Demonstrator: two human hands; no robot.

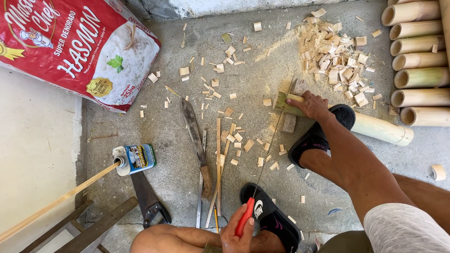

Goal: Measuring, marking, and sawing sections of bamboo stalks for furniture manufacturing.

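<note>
My right hand (311,105) presses down on a pale bamboo pole (382,130) near its green cut end, which rests on a small wooden block (290,121). My foot in a black sandal (323,133) steps on the same pole. My left hand (238,232) is closed on the red handle (244,216) of a thin saw. Its narrow blade (269,140) runs up across the floor and meets the bamboo's end beside my right hand. My other sandalled foot (274,219) is next to the left hand.
Stacked bamboo poles (417,61) lie at the right. A heap of bamboo chips (335,54) covers the concrete. A machete (196,138), thin bamboo strips (218,159), a handsaw (147,197), a can (136,158), a long stick (56,202) and a red sack (79,44) lie left.
</note>
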